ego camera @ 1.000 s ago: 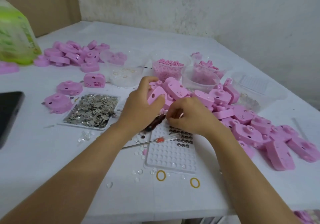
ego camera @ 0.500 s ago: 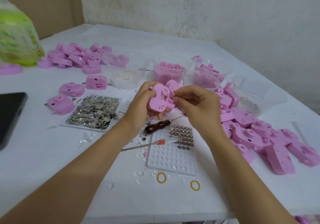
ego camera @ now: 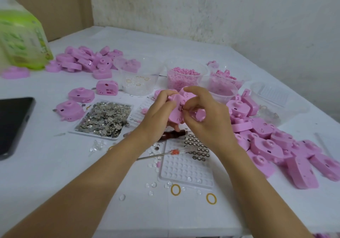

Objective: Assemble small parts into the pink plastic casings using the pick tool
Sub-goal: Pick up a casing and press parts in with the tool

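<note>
While both forearms reach forward over the table [ego camera: 55, 173], the hands meet in the air just above the far end of the white dimpled tray [ego camera: 185, 166]. Well left of this tray lies a dark phone [ego camera: 12, 125], and nearer to it a patch of small metal pieces [ego camera: 104, 120]. The left hand [ego camera: 158, 116] curls its fingers round a pink casing [ego camera: 177, 110] and holds it raised, on its edge. The right hand [ego camera: 207, 120], wrist bent, pinches thumb and forefinger against the face of the casing, with the other fingers curled. Whether a small part sits between them, I cannot tell. A brown-handled tool [ego camera: 174, 133] lies under the hands, at the far edge of the tray. Right of the tray lies a heap of casings [ego camera: 276, 145].
</note>
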